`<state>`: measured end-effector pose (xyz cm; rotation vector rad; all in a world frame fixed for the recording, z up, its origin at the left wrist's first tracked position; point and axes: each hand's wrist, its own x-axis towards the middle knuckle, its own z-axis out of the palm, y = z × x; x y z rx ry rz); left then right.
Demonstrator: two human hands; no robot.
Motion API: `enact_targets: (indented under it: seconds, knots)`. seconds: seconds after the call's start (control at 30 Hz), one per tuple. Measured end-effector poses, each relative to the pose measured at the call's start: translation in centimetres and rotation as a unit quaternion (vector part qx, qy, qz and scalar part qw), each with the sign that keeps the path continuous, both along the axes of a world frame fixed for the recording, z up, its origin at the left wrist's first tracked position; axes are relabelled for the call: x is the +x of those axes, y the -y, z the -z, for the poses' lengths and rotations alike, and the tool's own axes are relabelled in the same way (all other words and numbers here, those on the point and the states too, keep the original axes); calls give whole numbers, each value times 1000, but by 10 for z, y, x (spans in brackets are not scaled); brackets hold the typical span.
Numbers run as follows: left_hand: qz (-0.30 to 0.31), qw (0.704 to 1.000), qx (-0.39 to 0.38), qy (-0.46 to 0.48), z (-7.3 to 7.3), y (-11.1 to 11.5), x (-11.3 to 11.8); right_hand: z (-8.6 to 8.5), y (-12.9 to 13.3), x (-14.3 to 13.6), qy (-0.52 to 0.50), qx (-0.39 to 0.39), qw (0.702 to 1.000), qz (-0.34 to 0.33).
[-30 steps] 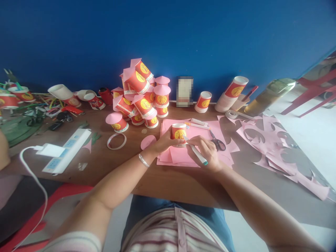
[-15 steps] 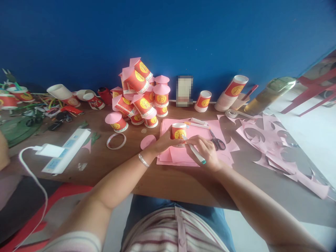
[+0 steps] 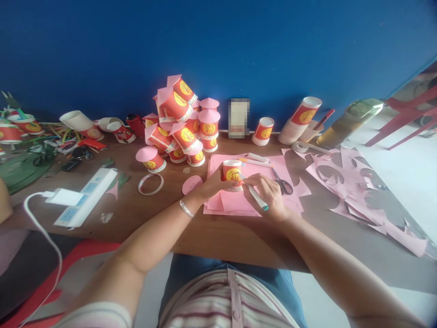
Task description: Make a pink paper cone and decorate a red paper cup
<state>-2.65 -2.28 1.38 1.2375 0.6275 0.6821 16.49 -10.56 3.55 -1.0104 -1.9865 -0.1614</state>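
My left hand point(image 3: 215, 183) is wrapped round a red paper cup point(image 3: 229, 171) with a yellow round emblem, holding it upright over the pink paper sheets point(image 3: 280, 171). In my right hand point(image 3: 269, 193) is a white marker pen point(image 3: 256, 197) with a teal end, its tip pointing at the cup's front. Whether the tip touches the cup I cannot tell. Just beyond my right hand lie dark-handled scissors point(image 3: 285, 186) and an orange-and-white pen point(image 3: 256, 162). A pink paper disc point(image 3: 191, 185) is beside my left wrist.
Red cups with pink cone roofs point(image 3: 184, 136) are piled at the back. A tape roll point(image 3: 150, 184) and a power strip point(image 3: 87, 197) lie to the left. Pink offcuts point(image 3: 355, 187), stacked cups point(image 3: 300, 120) and a bottle point(image 3: 348, 123) occupy the right.
The marker pen and my right fingers have shifted very slightly against the cup. My left hand keeps its hold on the cup, and the things on the table stay put.
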Motion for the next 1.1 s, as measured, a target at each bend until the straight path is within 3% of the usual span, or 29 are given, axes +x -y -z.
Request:
enact_targets:
  seconds: [0.3, 0.57, 1.1]
  knots:
    - [-1, 1000, -15, 10, 6, -2, 0, -2, 1, -1, -5, -6, 1000, -4]
    - [-11, 999, -22, 21, 5, 0, -1, 4, -2, -5, -15, 60, 997, -37]
    - [-10, 1000, 15, -19, 3, 0, -2, 1, -1, -5, -4, 45, 999, -23]
